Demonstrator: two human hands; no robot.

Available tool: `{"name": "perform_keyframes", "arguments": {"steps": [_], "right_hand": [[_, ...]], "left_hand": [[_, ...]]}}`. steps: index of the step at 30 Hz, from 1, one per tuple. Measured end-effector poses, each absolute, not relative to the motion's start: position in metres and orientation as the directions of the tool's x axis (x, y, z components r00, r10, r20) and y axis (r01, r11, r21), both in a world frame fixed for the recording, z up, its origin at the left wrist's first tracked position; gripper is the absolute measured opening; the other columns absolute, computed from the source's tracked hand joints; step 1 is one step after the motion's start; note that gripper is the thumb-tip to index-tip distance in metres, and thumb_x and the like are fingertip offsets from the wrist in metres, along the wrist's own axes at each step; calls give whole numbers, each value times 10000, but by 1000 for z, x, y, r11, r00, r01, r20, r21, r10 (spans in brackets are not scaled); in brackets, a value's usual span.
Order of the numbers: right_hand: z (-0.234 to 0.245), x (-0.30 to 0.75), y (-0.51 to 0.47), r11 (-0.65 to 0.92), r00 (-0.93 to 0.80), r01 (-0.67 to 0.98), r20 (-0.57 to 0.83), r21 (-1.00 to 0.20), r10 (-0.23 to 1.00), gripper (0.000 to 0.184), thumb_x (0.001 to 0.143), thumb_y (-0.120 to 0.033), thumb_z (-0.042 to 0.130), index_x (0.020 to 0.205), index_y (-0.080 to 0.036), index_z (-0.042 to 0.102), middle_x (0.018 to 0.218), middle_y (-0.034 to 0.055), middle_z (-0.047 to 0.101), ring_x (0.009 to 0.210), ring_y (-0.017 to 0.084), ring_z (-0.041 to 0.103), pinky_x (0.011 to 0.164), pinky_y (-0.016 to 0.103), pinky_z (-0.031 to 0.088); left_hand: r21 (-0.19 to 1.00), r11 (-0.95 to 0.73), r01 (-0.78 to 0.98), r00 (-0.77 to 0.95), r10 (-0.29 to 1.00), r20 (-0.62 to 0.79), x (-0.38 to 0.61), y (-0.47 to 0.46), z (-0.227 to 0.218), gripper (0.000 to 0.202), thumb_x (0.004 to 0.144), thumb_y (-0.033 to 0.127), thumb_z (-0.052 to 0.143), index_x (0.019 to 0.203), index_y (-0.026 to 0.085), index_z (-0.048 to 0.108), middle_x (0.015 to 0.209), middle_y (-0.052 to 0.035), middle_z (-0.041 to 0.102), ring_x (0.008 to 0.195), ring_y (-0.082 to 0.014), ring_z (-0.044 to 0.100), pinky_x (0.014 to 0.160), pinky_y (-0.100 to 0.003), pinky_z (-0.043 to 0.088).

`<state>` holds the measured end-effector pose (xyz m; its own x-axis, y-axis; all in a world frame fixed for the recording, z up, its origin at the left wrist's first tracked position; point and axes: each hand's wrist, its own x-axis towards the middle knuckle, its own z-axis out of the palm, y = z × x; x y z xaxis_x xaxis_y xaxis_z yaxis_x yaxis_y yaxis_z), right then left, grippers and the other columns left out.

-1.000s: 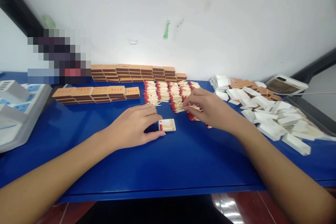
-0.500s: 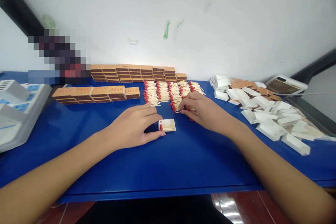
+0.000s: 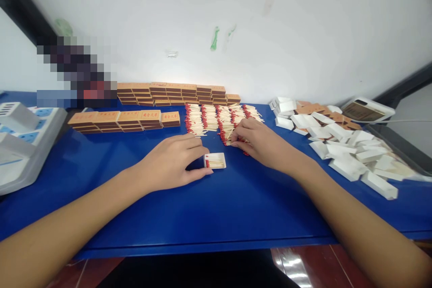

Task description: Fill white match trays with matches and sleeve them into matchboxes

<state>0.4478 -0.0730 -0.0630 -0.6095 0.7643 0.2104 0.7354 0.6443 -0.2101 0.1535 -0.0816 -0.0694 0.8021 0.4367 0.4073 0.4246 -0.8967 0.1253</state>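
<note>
A small white matchbox tray with several red-headed matches in it lies on the blue table. My left hand grips the tray's left end between thumb and fingers. Beyond it, loose matches are spread in several rough rows, their red heads mostly to the left. At the near right side of these rows is my right hand, fingers curled and pinched down on matches. Its fingertips partly cover the matches beneath, so how many it holds is hidden.
Orange matchboxes stand stacked in two rows at the left and along the wall. White trays are heaped at the right, with orange matchbox sleeves among them. A white device leans behind the heap. White plastic equipment occupies the left edge.
Almost nothing differs. My right hand's fingers have shifted very slightly among the matches; my left hand and the tray stay in place.
</note>
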Motion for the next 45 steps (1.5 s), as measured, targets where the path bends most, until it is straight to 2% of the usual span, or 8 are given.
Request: {"name": "perform_keyframes", "arguments": {"steps": [7, 15, 23, 30, 38, 45], "right_hand": [[-63, 448, -74, 646, -613, 746, 211, -160, 761, 104, 1043, -199, 590, 958, -185, 648, 992, 106, 654, 937, 256, 587, 820, 382, 433], [-58, 446, -80, 621, -606, 783, 168, -49, 778, 167, 1073, -250, 557, 956, -192, 660, 1027, 111, 669, 987, 274, 578, 848, 404, 386], [-57, 444, -81, 626, -612, 777, 154, -66, 776, 164, 1066, -280, 581, 947, -190, 649, 1017, 101, 665, 991, 270, 580, 877, 402, 394], [-58, 438, -83, 594, -588, 805, 127, -5, 799, 213, 1087, -265, 522, 937, -179, 646, 1048, 134, 678, 1001, 281, 597, 879, 401, 405], [-57, 439, -85, 613, -596, 789, 186, -45, 781, 198, 1067, -309, 576, 906, -200, 616, 978, 90, 670, 1003, 276, 594, 891, 410, 404], [-57, 440, -84, 625, -601, 775, 194, -95, 775, 138, 1062, -281, 554, 968, -212, 629, 1006, 103, 686, 1008, 279, 594, 905, 426, 411]], "left_hand": [[119, -894, 431, 802, 440, 404, 153, -80, -69, 323, 1020, 448, 663, 1127, 154, 744, 948, -57, 725, 899, -215, 688, 834, -349, 547], [130, -894, 428, 798, 441, 410, 154, -79, -71, 327, 1021, 451, 659, 1130, 156, 746, 950, -61, 728, 897, -213, 693, 858, -353, 555], [132, -887, 443, 800, 457, 389, 153, -79, -69, 324, 1022, 452, 658, 1127, 159, 748, 954, -59, 736, 905, -209, 696, 869, -356, 559], [130, -890, 436, 800, 450, 397, 153, -79, -70, 329, 1022, 456, 658, 1133, 159, 745, 963, -61, 739, 911, -210, 698, 861, -352, 560], [124, -891, 436, 801, 447, 399, 153, -80, -70, 323, 1020, 448, 663, 1130, 155, 745, 959, -60, 734, 909, -212, 694, 870, -354, 559], [119, -893, 435, 803, 444, 397, 153, -80, -69, 329, 1024, 453, 653, 1138, 158, 745, 950, -59, 729, 900, -211, 688, 863, -358, 557]]}}
